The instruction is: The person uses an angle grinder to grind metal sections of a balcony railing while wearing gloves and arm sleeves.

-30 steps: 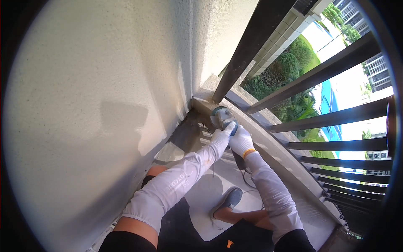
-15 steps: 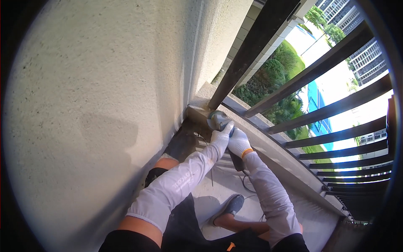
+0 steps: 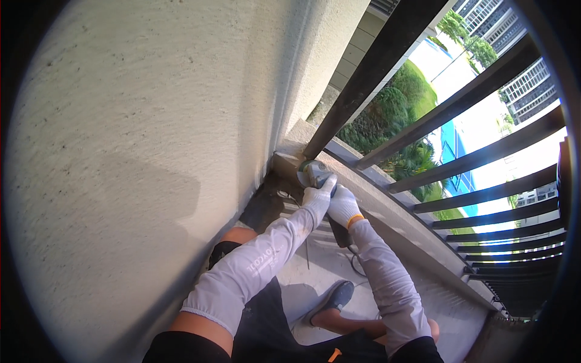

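An angle grinder [image 3: 319,175] with a disc guard at its head is held in both my gloved hands. My left hand [image 3: 317,195], in a white glove, is closed round the front of the tool. Behind it, my right hand [image 3: 344,206] wraps the body, its glove cuff orange. The dark rear handle [image 3: 340,233] sticks out below the right hand, with a cord running from it. The grinder's head is at the low concrete curb [image 3: 289,163], close to the foot of the first railing bar. Whether the disc touches the curb I cannot tell.
A rough plaster wall [image 3: 121,139] rises on the left. Dark metal railing bars [image 3: 460,103] run along the right, with greenery and buildings beyond. On the floor are a dark patch [image 3: 264,199], a thin rod [image 3: 307,254] and the looping cord [image 3: 354,264]. My shoe [image 3: 339,296] is below.
The view has shifted slightly. Both hands keep their hold on the grinder at the same corner, with hardly any movement.
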Demonstrator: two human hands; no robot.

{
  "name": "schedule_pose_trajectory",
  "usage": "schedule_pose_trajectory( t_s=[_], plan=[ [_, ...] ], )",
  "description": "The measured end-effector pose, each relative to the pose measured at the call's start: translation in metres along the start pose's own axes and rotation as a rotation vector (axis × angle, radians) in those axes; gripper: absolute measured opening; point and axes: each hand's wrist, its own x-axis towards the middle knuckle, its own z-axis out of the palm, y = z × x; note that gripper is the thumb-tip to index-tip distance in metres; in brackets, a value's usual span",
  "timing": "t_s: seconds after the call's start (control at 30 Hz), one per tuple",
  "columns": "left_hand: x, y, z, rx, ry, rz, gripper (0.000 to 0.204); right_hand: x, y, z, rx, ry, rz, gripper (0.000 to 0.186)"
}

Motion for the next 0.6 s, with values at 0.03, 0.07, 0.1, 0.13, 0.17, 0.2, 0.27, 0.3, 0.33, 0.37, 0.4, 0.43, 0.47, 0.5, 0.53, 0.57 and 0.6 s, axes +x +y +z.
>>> schedule_pose_trajectory(
  t_s=[0.03,0.07,0.1,0.13,0.17,0.2,0.27,0.3,0.33,0.37,0.4,0.43,0.47,0.5,0.53,0.57,0.6],
  plan=[
    [0.001,0.000,-0.003,0.023,-0.003,-0.004,0.103,0.000,-0.003,0.000,-0.005,-0.019,0.004,0.064],
    [0.002,0.001,-0.006,0.024,0.001,-0.002,0.103,0.001,-0.004,0.003,-0.004,-0.019,-0.001,0.064],
    [0.002,0.002,-0.006,0.047,0.006,0.001,0.104,0.003,-0.001,0.006,-0.002,0.003,-0.008,0.064],
    [0.001,0.003,-0.006,0.071,0.011,0.003,0.104,0.005,0.003,0.008,-0.001,0.025,-0.015,0.064],
    [0.000,0.004,-0.006,0.071,0.007,0.004,0.104,0.007,0.007,0.009,-0.002,0.028,-0.013,0.064],
    [-0.002,0.005,-0.008,0.055,-0.032,0.021,0.106,0.007,0.007,0.010,0.003,0.043,-0.015,0.064],
    [-0.006,0.008,-0.009,0.040,-0.076,0.035,0.108,0.008,0.011,0.011,0.008,0.060,-0.012,0.064],
    [-0.005,0.008,-0.011,0.050,-0.066,0.037,0.110,0.007,0.007,0.012,-0.006,0.054,-0.018,0.061],
    [-0.004,0.008,-0.013,0.061,-0.058,0.038,0.112,0.007,0.004,0.012,-0.020,0.049,-0.023,0.059],
    [-0.003,0.007,-0.015,0.062,-0.055,0.039,0.112,0.007,0.001,0.012,-0.018,0.048,-0.026,0.059],
    [-0.003,0.008,-0.014,0.072,-0.046,0.031,0.113,0.007,0.001,0.012,-0.014,0.044,-0.019,0.061],
    [-0.003,0.009,-0.014,0.083,-0.037,0.022,0.114,0.007,0.001,0.012,-0.009,0.041,-0.012,0.063],
    [-0.003,0.010,-0.014,0.084,-0.040,0.024,0.114,0.006,0.001,0.012,-0.008,0.044,-0.011,0.063],
    [-0.002,0.009,-0.014,0.091,-0.034,0.024,0.114,0.006,-0.001,0.013,0.002,0.057,-0.011,0.063],
    [-0.001,0.009,-0.015,0.098,-0.029,0.024,0.114,0.005,-0.002,0.013,0.012,0.070,-0.010,0.063],
    [0.001,0.009,-0.016,0.098,-0.031,0.026,0.114,0.005,-0.004,0.012,0.012,0.073,-0.010,0.063],
    [0.003,0.008,-0.018,0.089,-0.054,0.035,0.117,0.005,-0.006,0.012,0.005,0.070,-0.012,0.063]
  ],
)
